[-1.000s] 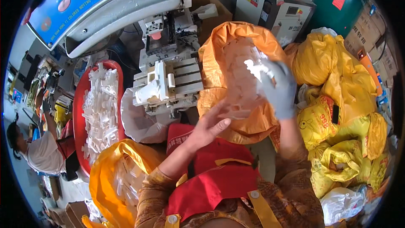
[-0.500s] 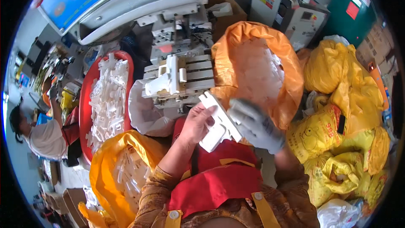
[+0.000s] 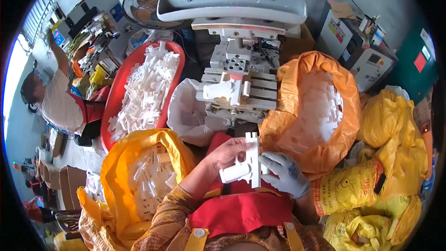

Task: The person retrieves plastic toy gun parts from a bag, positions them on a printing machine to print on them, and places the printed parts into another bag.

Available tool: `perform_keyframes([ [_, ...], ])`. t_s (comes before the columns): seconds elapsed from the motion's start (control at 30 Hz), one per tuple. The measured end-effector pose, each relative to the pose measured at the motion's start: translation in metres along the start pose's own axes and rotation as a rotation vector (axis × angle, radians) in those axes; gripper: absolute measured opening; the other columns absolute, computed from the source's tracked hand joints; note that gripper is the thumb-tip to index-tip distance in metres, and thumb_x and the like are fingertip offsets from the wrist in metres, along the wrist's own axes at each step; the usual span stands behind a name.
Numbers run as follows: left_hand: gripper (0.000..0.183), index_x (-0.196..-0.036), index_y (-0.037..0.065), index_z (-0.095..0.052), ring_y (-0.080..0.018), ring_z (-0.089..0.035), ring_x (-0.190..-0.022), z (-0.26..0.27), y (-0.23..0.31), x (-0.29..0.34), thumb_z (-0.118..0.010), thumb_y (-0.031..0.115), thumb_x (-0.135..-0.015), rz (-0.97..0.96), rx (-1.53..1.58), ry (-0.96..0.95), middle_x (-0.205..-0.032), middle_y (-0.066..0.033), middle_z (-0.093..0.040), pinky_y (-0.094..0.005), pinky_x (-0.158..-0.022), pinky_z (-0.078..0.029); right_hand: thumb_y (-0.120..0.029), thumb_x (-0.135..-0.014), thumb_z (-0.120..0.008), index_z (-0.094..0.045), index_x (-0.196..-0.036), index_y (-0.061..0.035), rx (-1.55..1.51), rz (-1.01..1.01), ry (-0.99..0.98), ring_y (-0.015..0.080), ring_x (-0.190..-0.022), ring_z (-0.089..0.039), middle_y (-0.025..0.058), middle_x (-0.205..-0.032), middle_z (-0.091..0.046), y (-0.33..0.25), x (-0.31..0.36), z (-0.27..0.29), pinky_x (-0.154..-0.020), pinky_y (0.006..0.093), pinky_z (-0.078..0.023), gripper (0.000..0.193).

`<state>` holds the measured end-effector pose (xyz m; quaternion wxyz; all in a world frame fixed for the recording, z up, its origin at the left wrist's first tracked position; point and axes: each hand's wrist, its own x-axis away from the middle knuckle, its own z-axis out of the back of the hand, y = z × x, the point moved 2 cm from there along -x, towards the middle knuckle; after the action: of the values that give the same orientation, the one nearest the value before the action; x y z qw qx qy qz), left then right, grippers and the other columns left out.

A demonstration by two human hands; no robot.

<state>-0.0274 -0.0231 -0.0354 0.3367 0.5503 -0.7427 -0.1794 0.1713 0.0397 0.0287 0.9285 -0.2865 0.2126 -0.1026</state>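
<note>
In front of my red apron I hold a white plastic toy pistol (image 3: 254, 161) between both hands, its long side upright and its grip toward the left. My bare left hand (image 3: 224, 154) is closed on its upper left part. My right hand (image 3: 284, 173), in a grey glove, is closed on its right edge with bent fingers. Beyond my hands stands a printing machine (image 3: 236, 60) with a slotted bed. On that bed lies another white pistol-shaped piece (image 3: 219, 91), which neither hand touches.
Left of the machine are a red tub (image 3: 111, 116) of white parts and a white sack (image 3: 181, 107). An orange sack (image 3: 288, 132) stands right, a yellow sack (image 3: 116, 158) near left. Yellow bags (image 3: 385, 121) pile up far right. A co-worker (image 3: 60, 97) sits at left.
The view has swung, so the machine now sits more centrally. The toy pistol has turned from slanted to upright. My blurred gloved right hand has come to rest against its edge.
</note>
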Motion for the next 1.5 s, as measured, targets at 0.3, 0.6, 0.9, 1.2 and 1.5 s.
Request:
perform_keyframes([
  [0.3,0.017,-0.106,0.002,-0.065,-0.0153,-0.060,-0.080,0.031,0.062,0.024,-0.057,0.008,-0.093,-0.815,-0.766,0.731,-0.089,-0.0072,-0.065,-0.0255,-0.071,-0.047,-0.018,-0.075,-0.077,-0.061,-0.119,0.0015,-0.686,-0.223,0.365,0.0221,-0.108,-0.061,0.0143,-0.120,-0.062,0.038,0.034,0.022,-0.095,0.0341,-0.047,0.051],
  [0.6,0.017,-0.096,0.005,-0.068,-0.0322,-0.060,-0.088,0.038,0.136,-0.019,-0.059,0.017,-0.088,-1.038,-1.528,0.981,-0.093,-0.0134,-0.065,-0.0413,-0.085,-0.045,-0.029,-0.093,-0.054,-0.055,-0.113,0.0008,-1.327,-0.360,0.883,0.0155,-0.090,-0.058,0.0120,-0.105,-0.060,0.070,0.031,0.022,-0.074,0.0283,-0.047,0.036],
  [0.9,0.019,-0.065,0.005,-0.057,-0.0337,-0.058,-0.063,0.026,0.172,0.007,-0.061,0.014,-0.081,-1.278,-1.751,1.106,-0.068,-0.0129,-0.059,-0.0422,-0.061,-0.048,-0.019,-0.095,-0.052,-0.058,-0.121,-0.0014,-0.978,-0.325,0.802,0.0139,-0.095,-0.062,0.0072,-0.111,-0.062,0.060,-0.047,0.044,-0.081,0.0273,-0.051,0.032],
  [1.2,0.020,-0.070,0.000,-0.059,-0.0280,-0.056,-0.057,0.106,0.091,0.230,-0.054,0.013,-0.085,-0.541,-1.677,1.576,-0.064,-0.0154,-0.056,-0.0386,-0.055,-0.042,-0.026,-0.078,-0.066,-0.061,-0.121,-0.0120,0.360,-0.062,0.219,0.0281,-0.087,-0.063,0.0115,-0.096,-0.064,0.068,-0.184,-0.005,-0.079,0.0410,-0.050,0.046],
  [1.5,0.032,-0.066,0.000,-0.061,-0.0380,-0.056,-0.057,0.134,0.038,0.315,-0.054,0.025,-0.086,-0.353,-1.698,1.931,-0.064,-0.0190,-0.059,-0.0473,-0.057,-0.043,-0.022,-0.077,-0.064,-0.062,-0.123,-0.0129,0.140,-0.004,0.139,0.0265,-0.088,-0.062,0.0122,-0.095,-0.062,0.090,-0.182,0.008,-0.083,0.0373,-0.050,0.046],
])
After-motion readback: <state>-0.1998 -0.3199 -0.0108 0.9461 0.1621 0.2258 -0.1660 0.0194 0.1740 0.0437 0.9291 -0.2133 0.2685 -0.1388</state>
